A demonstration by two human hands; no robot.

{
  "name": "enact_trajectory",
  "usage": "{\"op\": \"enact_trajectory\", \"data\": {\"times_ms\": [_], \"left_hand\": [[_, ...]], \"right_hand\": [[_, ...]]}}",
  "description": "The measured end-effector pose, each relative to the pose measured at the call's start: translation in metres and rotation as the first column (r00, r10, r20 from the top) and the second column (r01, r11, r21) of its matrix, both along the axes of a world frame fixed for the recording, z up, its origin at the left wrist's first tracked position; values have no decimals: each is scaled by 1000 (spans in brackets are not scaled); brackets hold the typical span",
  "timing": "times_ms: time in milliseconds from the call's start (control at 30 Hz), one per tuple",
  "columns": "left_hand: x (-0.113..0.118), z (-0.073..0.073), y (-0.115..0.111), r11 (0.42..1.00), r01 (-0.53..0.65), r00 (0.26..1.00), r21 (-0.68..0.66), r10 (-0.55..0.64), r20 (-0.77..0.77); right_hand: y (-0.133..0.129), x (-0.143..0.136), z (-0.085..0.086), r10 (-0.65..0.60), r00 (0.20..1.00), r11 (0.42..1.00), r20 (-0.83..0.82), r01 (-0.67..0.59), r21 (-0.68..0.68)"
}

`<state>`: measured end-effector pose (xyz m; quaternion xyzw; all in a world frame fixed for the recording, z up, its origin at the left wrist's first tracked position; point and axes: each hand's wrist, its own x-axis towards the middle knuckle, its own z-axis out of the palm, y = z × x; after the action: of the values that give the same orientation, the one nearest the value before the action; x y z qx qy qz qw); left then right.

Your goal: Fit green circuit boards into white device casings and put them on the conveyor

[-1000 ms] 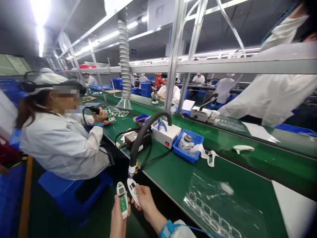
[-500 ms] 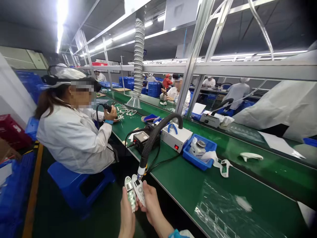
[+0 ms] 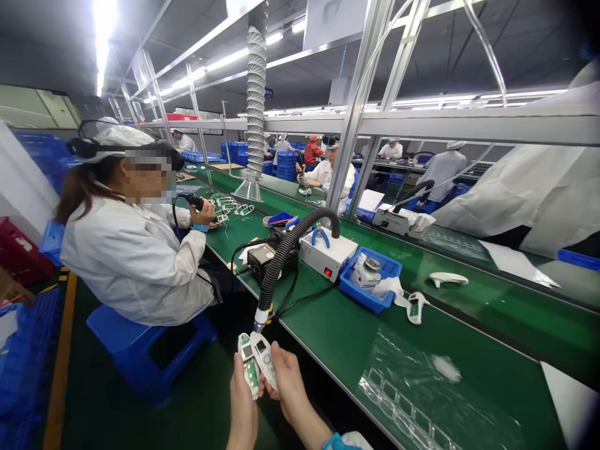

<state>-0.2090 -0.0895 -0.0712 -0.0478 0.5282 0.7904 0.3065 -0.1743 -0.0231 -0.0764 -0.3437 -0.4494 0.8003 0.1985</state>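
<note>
Two halves of a small white handheld device are held side by side just under a hose nozzle. My left hand [image 3: 242, 395] is closed on the half with the green circuit board [image 3: 248, 365]. In my right hand [image 3: 289, 381] is the white front cover [image 3: 264, 359], which has a dark window and round buttons. The two halves overlap at their inner edges. Above them the metal nozzle [image 3: 260, 320] of a black ribbed hose [image 3: 276, 262] points down, close to the cover's top end. The fingers behind both pieces are partly hidden.
The hose rises from a white box [image 3: 325, 250] with a red switch. Beside it stands a blue tray [image 3: 370, 294]. A device half [image 3: 415, 307], a white shell [image 3: 447, 279] and a clear plastic sheet [image 3: 422, 394] lie rightward. A co-worker [image 3: 135, 250] sits at left.
The camera view has shifted slightly, so the bench appears further left. The two halves sit a little closer together, with the cover overlapping the board half more. Both hands keep their grip.
</note>
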Motion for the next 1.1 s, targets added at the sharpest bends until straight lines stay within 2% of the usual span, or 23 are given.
{"op": "enact_trajectory", "data": {"times_ms": [100,200,300,367,467,600,733,867,933,1000,1100], "left_hand": [[8,-3,-8,999,44,999,-6,-44,-16],[24,-10,-16,994,113,994,-2,-113,11],[39,-14,-18,986,165,983,25,-167,77],[44,-13,-16,979,196,973,50,-201,116],[38,-3,-9,973,217,965,75,-226,136],[11,8,5,982,167,980,92,-176,98],[0,-1,9,994,92,994,60,-95,62],[25,-15,-2,993,118,991,-26,-116,68],[46,-15,-7,983,179,980,-45,-175,93],[65,-7,-10,969,245,962,-17,-242,125],[88,15,-6,955,290,945,57,-295,137]], "right_hand": [[-1,19,-6,-7,1000,1000,-6,7,13],[-4,54,-5,-41,995,995,-93,32,-93],[-7,92,7,-105,978,962,-181,54,-267],[-7,114,19,-133,969,942,-210,58,-330],[-6,139,33,-151,962,933,-228,62,-355],[-4,159,40,-194,951,927,-242,97,-362],[-2,171,43,-218,934,918,-284,97,-385],[0,180,49,-201,917,914,-344,50,-402],[0,184,52,-197,916,910,-349,39,-412],[1,188,53,-195,920,912,-341,42,-408],[2,194,49,-170,932,936,-319,51,-350]]}}
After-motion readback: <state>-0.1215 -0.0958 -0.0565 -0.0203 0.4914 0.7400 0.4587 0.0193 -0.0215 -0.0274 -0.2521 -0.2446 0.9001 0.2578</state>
